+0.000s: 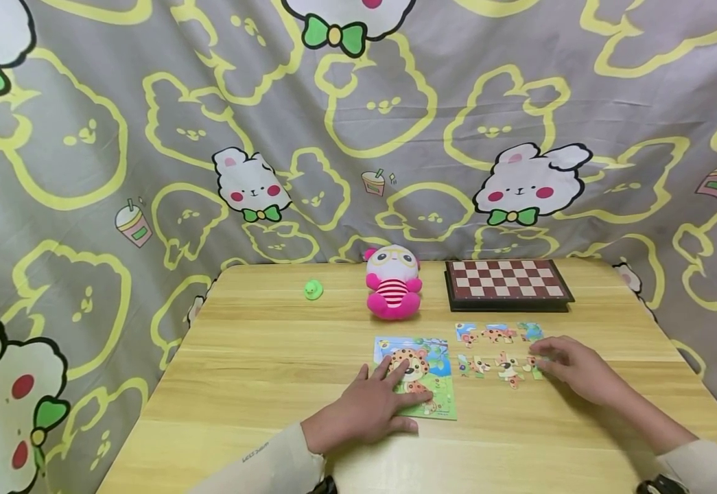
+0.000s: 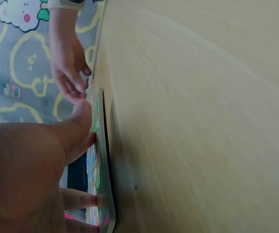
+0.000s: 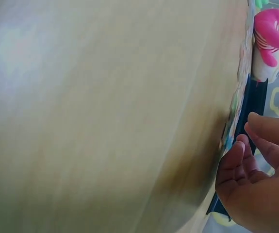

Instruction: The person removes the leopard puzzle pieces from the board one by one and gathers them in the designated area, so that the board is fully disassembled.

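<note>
A picture puzzle board with a spotted animal lies flat on the wooden table. My left hand rests on it with straight, spread fingers; the left wrist view shows the fingertips pressing on the board. To the right of the board lie several loose puzzle pieces in two rows. My right hand reaches to the right end of the near row, its relaxed fingers touching a piece there. From the right wrist view the fingers are loosely bent at the pieces' edge.
A pink plush toy stands behind the board, and a folded chessboard lies to its right. A small green toy sits at the back left. A cartoon-rabbit cloth hangs close behind and beside the table.
</note>
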`<state>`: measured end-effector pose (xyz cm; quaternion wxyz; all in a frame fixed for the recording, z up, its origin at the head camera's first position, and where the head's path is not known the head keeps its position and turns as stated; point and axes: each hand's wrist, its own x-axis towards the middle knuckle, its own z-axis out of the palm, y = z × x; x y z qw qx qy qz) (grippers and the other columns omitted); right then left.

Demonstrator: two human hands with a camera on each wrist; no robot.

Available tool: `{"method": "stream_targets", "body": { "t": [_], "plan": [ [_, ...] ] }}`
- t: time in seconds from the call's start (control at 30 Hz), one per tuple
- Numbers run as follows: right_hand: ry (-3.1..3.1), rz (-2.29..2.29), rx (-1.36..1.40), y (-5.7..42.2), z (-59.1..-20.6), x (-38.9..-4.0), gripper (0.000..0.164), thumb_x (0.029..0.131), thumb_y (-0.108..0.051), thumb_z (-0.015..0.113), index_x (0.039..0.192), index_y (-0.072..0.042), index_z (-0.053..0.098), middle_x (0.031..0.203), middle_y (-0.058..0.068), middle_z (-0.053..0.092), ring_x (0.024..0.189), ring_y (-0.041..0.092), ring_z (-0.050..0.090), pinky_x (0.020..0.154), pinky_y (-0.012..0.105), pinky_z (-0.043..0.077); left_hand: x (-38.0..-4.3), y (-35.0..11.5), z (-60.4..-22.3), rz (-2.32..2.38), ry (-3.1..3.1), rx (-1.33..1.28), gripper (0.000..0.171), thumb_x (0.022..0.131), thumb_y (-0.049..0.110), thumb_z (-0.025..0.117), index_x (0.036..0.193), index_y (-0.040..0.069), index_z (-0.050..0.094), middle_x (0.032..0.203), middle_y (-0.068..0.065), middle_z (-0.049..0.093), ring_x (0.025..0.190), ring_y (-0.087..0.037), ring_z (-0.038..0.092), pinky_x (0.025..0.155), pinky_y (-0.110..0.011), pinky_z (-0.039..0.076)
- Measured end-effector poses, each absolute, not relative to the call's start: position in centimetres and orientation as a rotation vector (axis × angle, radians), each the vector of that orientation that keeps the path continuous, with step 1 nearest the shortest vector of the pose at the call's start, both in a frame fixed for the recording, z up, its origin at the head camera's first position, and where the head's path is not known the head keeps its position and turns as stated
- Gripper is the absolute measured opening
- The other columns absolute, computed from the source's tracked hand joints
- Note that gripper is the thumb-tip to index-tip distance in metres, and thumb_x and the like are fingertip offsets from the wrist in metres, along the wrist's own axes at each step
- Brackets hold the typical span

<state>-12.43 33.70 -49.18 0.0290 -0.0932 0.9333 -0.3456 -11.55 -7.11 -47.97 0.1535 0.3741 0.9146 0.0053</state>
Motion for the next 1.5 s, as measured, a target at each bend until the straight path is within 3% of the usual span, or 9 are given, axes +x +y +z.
{"method": "stream_targets", "body": {
  "t": [0.2,0.37,0.63,0.93,1.13,1.5],
  "plan": [
    [2.824,-1.168,-0.291,32.3,-48.6,-12.1,0.031,0.097,-0.009,0.071,0.126,0.000,0.067,0.114,0.015,0.069,0.086,0.008,0.061,0.060,0.027,0.052,-11.7,-7.2,-47.7,0.010,2.643,1.089,0.055,0.101,0.067,0.039,0.155,0.062,0.026,0.172,-0.005,0.021,0.154,-0.044,0.025,0.111,-0.069,0.035],
    [2.829,-1.179,-0.322,30.7,-48.3,-12.0,0.031,0.096,-0.011,0.073,0.126,-0.003,0.068,0.113,0.010,0.069,0.088,0.008,0.059,0.060,0.026,0.050,-11.8,-7.2,-47.5,0.030,2.658,1.088,0.056,0.102,0.064,0.043,0.156,0.057,0.029,0.171,-0.004,0.024,0.154,-0.042,0.025,0.112,-0.067,0.036],
    [2.761,-1.243,-0.361,28.0,-47.7,-12.0,0.031,0.095,-0.008,0.072,0.126,-0.004,0.069,0.108,0.006,0.066,0.081,0.010,0.056,0.059,0.026,0.050,-12.2,-7.5,-47.5,0.036,2.700,1.083,0.070,0.099,0.065,0.049,0.162,0.041,0.030,0.170,-0.002,0.026,0.154,-0.037,0.028,0.114,-0.061,0.037],
    [2.712,-1.242,-0.436,25.6,-47.7,-12.1,0.029,0.096,-0.013,0.071,0.125,-0.008,0.069,0.114,0.005,0.069,0.092,0.013,0.059,0.068,0.026,0.052,-12.6,-9.3,-47.5,0.104,2.729,1.011,0.081,0.097,0.067,0.053,0.164,0.026,0.032,0.171,-0.008,0.021,0.157,-0.037,0.020,0.119,-0.061,0.029],
    [2.700,-1.213,-0.489,23.7,-47.8,-12.2,0.028,0.096,-0.014,0.072,0.124,-0.010,0.070,0.114,0.001,0.069,0.093,0.011,0.059,0.077,0.026,0.052,-13.0,-10.9,-48.0,0.181,2.688,0.939,0.090,0.094,0.071,0.054,0.166,0.024,0.025,0.174,-0.006,0.010,0.158,-0.036,0.012,0.121,-0.062,0.023],
    [2.614,-1.219,-0.648,19.7,-47.7,-12.3,0.026,0.096,-0.015,0.072,0.122,-0.009,0.070,0.113,0.001,0.069,0.091,0.007,0.058,0.080,0.024,0.053,-13.3,-12.7,-48.2,0.235,2.668,0.880,0.091,0.093,0.070,0.057,0.165,0.025,0.026,0.174,-0.003,0.010,0.158,-0.039,0.009,0.119,-0.068,0.021]
  ]
}}
